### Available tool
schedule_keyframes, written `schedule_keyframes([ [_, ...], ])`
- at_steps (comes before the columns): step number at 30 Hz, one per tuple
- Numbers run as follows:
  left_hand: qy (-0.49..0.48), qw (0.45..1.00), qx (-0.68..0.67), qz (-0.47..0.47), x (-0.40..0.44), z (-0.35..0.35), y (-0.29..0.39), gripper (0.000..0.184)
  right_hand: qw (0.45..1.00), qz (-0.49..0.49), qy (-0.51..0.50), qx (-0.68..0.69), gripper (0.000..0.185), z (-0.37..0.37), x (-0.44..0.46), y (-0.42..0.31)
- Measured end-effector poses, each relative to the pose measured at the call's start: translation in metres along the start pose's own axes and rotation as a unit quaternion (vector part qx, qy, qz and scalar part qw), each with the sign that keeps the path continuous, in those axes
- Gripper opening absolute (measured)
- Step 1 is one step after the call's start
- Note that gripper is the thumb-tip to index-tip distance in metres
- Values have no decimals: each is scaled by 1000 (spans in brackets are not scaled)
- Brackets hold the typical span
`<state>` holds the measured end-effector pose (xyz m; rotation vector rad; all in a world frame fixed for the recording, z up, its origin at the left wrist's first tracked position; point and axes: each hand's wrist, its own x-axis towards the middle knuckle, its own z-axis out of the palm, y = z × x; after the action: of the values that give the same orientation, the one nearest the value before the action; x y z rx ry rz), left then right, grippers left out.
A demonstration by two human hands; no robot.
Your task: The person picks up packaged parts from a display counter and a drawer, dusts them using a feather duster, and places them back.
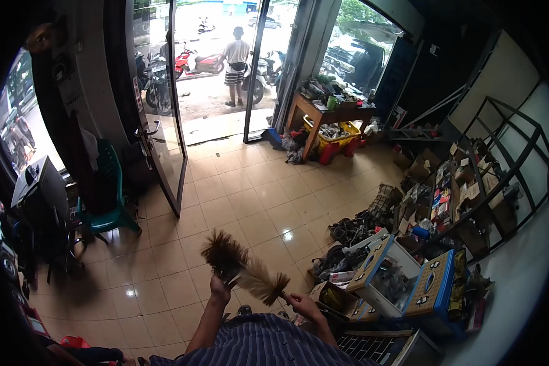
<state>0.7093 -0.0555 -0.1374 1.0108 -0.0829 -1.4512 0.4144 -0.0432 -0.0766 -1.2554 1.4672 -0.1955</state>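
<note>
Low in the middle of the view, my right hand (306, 306) is closed round the thin handle of a brown feather duster (263, 282). Its feathers slant up and left, towards my other hand. My left hand (220, 289) is closed on a small dark object (227, 274) with a pale edge, whose kind I cannot make out. The light feathers touch or overlap this object. Darker brown feathers (224, 247) rise just beyond it; whether they belong to the same duster I cannot tell.
On my right, dark parts (341, 259), boxes and a drawer unit (372, 262) crowd the tiled floor (244, 207). A wooden table (332, 113) stands by the window. Left are a green chair (113, 207) and an open glass door (165, 134). A person (235, 61) stands outside near motorbikes.
</note>
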Motion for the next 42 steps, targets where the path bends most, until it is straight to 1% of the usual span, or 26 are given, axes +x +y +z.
schedule_keyframes([
  [2, -8, 1000, 14, -5, -1, -3, 1, 48, 999, -26, -39, 5, 53, 1, 3, 2],
  [3, -64, 950, 244, 185, -4, -6, 2, 49, 999, -26, -37, 7, 53, 0, 2, 2],
  [4, -116, 811, 448, 359, -7, -9, 4, 51, 997, -46, -60, -5, 53, -2, 1, 3],
  [5, -117, 811, 448, 359, -9, -3, 5, 51, 994, -66, -85, -20, 53, -3, -2, 0],
  [6, -149, 935, 188, 261, -10, 6, 6, 50, 994, -66, -85, -21, 53, -3, -4, -4],
  [7, -167, 972, -90, 141, -11, 11, 6, 50, 996, -57, -36, -62, 53, -3, -5, -10],
  [8, -130, 989, -66, 37, 14, -21, -7, 50, 993, -49, 13, -102, 53, -4, -5, -16],
  [11, -106, 989, -99, -6, 7, -15, -4, 52, 993, -74, 14, -86, 55, -8, -4, -19],
  [12, -131, 975, 95, 153, -6, -7, 0, 51, 993, -75, 16, -84, 55, -10, -5, -20],
  [13, -149, 898, 283, 302, -17, 0, 3, 51, 993, -84, -22, -77, 56, -12, -7, -22],
  [14, -151, 897, 283, 302, -7, -4, -3, 51, 991, -92, -61, -69, 56, -13, -9, -22],
  [15, -148, 964, 65, 211, 6, -10, -11, 51, 992, -92, -60, -69, 56, -12, -6, -20],
  [16, -136, 972, -159, 108, 17, -20, -17, 51, 989, -86, 0, -118, 56, -10, -1, -16],
  [19, -92, 989, -113, -23, 0, -1, 3, 45, 982, -80, 68, -155, 55, -6, 2, -19],
  [21, -147, 981, -125, 6, 12, -14, -6, 45, 984, -81, 79, -136, 55, -7, -1, -24],
  [23, -176, 977, -118, 22, 13, -19, -9, 45, 992, -62, -46, -100, 56, -10, -7, -30],
  [25, -130, 935, -329, 13, -13, 3, -2, 44, 992, -52, -4, -117, 60, -6, -9, -32],
  [26, -207, 961, -161, 90, -2, 2, 7, 44, 989, -43, 35, -139, 65, -3, -10, -32],
  [28, -103, 986, -131, -30, -4, -3, 6, 44, 988, -53, 68, -127, 63, 2, 0, -20],
  [29, -75, 987, -142, -24, -3, -2, 3, 44, 986, -66, 103, -113, 61, 3, 3, -16],
  [33, -156, 982, -32, 99, 7, -21, -8, 44, 997, -17, -4, -77, 63, -6, -16, -34],
  [35, -115, 975, -146, 123, 1, -20, -12, 44, 995, 1, -21, -99, 62, -6, -20, -34],
  [36, -151, 984, -80, 47, 2, -17, 0, 45, 995, 3, -21, -99, 62, -3, -16, -27],
  [38, -85, 989, -116, -17, -2, -16, 0, 45, 991, -34, 85, -93, 63, 2, -2, -9],
  [40, -79, 991, -111, -13, 2, -23, -5, 44, 991, -39, 90, -92, 63, -1, -7, -15],
  [42, -115, 988, -104, -25, -3, -19, 2, 44, 999, 19, -22, -44, 62, -6, -19, -25],
])
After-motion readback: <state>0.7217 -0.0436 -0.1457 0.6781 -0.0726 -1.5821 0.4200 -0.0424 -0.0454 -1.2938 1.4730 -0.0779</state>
